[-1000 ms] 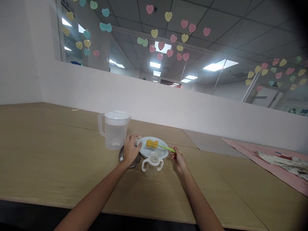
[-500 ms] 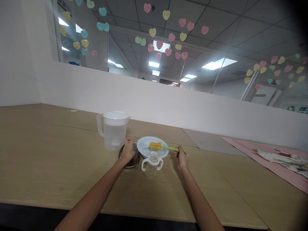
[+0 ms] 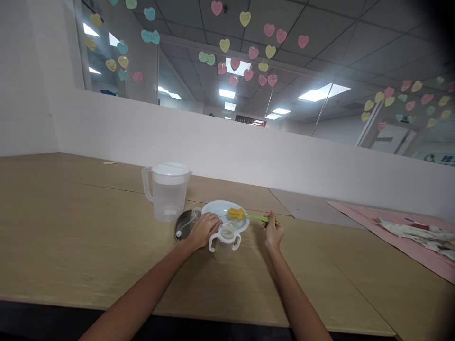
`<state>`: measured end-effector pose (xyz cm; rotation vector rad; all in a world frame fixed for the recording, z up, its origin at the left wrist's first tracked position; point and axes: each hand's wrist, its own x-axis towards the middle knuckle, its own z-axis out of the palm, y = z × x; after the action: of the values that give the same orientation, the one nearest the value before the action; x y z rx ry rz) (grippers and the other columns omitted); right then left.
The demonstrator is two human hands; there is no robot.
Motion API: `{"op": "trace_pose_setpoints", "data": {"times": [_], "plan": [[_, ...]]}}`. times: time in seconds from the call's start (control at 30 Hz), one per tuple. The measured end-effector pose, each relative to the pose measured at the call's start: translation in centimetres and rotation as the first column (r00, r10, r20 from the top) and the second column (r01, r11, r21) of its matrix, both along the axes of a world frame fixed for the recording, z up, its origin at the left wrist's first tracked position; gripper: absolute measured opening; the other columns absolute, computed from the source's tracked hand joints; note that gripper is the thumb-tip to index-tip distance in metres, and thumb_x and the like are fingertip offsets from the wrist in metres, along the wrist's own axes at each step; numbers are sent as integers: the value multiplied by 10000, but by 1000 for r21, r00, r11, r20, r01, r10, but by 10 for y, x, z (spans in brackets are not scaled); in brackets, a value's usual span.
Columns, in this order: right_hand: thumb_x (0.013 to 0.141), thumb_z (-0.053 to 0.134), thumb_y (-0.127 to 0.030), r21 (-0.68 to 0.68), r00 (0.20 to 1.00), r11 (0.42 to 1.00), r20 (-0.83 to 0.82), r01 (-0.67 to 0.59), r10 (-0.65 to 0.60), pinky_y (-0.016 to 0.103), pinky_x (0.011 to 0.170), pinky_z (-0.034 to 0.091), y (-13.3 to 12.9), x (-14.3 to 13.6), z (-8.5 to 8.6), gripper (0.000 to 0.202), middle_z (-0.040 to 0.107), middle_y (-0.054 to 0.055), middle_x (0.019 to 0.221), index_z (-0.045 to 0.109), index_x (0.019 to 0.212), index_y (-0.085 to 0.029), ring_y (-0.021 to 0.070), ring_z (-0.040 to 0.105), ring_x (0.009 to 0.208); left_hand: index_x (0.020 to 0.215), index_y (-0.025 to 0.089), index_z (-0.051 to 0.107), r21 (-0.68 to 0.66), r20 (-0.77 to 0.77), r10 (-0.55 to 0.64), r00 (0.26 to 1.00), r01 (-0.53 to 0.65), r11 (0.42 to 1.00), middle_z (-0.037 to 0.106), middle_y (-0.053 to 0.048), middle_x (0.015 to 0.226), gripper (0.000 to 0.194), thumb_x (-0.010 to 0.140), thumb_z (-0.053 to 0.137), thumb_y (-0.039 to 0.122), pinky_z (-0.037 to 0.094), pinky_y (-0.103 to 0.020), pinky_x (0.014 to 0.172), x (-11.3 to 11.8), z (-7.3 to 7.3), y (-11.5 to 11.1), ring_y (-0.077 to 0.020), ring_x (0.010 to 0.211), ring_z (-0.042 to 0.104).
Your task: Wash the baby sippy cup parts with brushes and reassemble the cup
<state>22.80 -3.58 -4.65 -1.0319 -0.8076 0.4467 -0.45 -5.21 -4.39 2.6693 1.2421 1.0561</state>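
My right hand (image 3: 274, 230) is closed around the green handle of a bottle brush (image 3: 236, 214), whose yellow sponge head is over the white plate (image 3: 245, 229). My left hand (image 3: 205, 229) has its fingers stretched out at the plate's left edge, with nothing seen in it. Just right of those fingers stands a clear baby bottle (image 3: 223, 251), upright and without a lid, with a white two-handled collar. Left of the hand, a round metal dish (image 3: 182, 222) holds a clear dome-shaped piece (image 3: 195, 214) and a thin straw with a white end (image 3: 179, 234).
A lidded clear plastic pitcher (image 3: 169, 194) with liquid stands behind the dish. A pink cloth (image 3: 355, 217) with crumpled fabric lies at the far right. The white wall (image 3: 227, 147) borders the table's back. Its front edge runs below my forearms.
My left hand has moved right from over the metal dish to beside the bottle, uncovering the pieces in the dish. My right hand and the brush have shifted slightly right.
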Motion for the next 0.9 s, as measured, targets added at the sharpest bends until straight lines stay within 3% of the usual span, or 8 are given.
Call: {"op": "trace_pose_setpoints", "data": {"times": [0.1, 0.27, 0.33, 0.43, 0.57, 0.7, 0.9], "plan": [[682, 493, -599, 13, 998, 998, -3, 65, -65, 204, 414, 315, -2, 1, 2, 474, 455, -44, 388, 569, 613, -136, 80, 420, 369, 813, 184, 610, 26, -44, 22, 999, -21, 999, 599, -48, 846, 368, 873, 268, 306, 368, -307, 840, -1, 0, -1, -153, 851, 501], [706, 486, -575, 31, 993, 999, 118, 28, -31, 199, 410, 296, -6, -6, 3, 457, 451, -43, 395, 577, 629, -133, 72, 407, 370, 867, 204, 630, -11, 8, 3, 1000, -3, 1000, 618, -47, 921, 367, 863, 294, 352, 338, -323, 904, 5, 5, 4, -165, 944, 494], [705, 490, -574, 29, 991, 999, 130, 27, -30, 199, 411, 297, -6, -6, 2, 458, 448, -44, 386, 581, 636, -131, 74, 411, 369, 912, 207, 633, -144, 42, -29, 999, 35, 989, 623, -41, 969, 349, 850, 323, 355, 340, -303, 915, 13, 13, 12, -162, 975, 499], [702, 475, -590, 27, 997, 997, 48, 67, -68, 201, 401, 300, -4, -2, 3, 476, 428, -50, 352, 571, 619, -131, 78, 411, 349, 939, 195, 641, -387, 3, -128, 992, 119, 914, 642, -20, 987, 310, 811, 394, 333, 397, -230, 833, 30, 26, 32, -141, 913, 553], [695, 476, -592, 10, 980, 989, -137, 145, -142, 205, 379, 300, 2, 11, 3, 483, 421, -51, 331, 561, 603, -125, 80, 398, 322, 946, 179, 646, -456, -75, -144, 987, 94, 885, 657, -25, 962, 286, 749, 472, 293, 419, -206, 754, 52, 35, 55, -145, 840, 582], [694, 487, -569, 1, 960, 990, -245, 142, -138, 214, 375, 325, 5, 18, 3, 460, 454, -39, 363, 562, 614, -123, 82, 407, 327, 927, 146, 655, -463, -153, -77, 985, -3, 887, 664, -52, 822, 299, 662, 563, 250, 424, -246, 708, 61, 29, 62, -183, 755, 585], [690, 511, -526, -5, 949, 993, -292, 122, -118, 204, 360, 318, 7, 17, 2, 409, 482, -34, 403, 556, 606, -128, 69, 401, 329, 994, 156, 614, -450, -163, -67, 984, -13, 893, 630, -5, 719, 413, 586, 634, 216, 429, -230, 654, 58, 17, 63, -165, 684, 578]]}}
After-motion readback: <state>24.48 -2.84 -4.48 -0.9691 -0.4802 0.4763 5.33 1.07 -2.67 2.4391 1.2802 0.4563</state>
